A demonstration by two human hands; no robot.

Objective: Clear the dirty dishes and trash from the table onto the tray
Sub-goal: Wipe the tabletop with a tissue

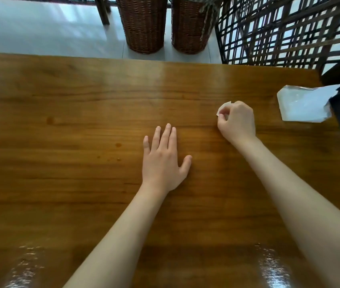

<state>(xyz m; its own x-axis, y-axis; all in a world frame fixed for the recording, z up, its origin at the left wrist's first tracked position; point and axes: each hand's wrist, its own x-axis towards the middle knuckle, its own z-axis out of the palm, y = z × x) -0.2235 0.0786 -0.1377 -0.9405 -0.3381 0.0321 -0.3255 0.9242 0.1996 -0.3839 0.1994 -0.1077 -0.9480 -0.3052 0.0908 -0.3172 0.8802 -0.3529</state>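
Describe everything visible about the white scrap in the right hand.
The scrap is a small, white, thin piece, like paper or tissue, though the material is unclear. Only a rounded edge with a pointed corner shows; the rest is hidden in the right hand, whose curled fingers pinch it. It sits at or just above the table, to the right of centre; contact with the wood cannot be told. Nothing else touches it.

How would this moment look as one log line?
left hand: flat on table | right hand: pinching white scrap | plastic wrapper: untouched

A glossy wooden table (82, 96) bears a crumpled clear wrapper (302, 104) near its right edge.
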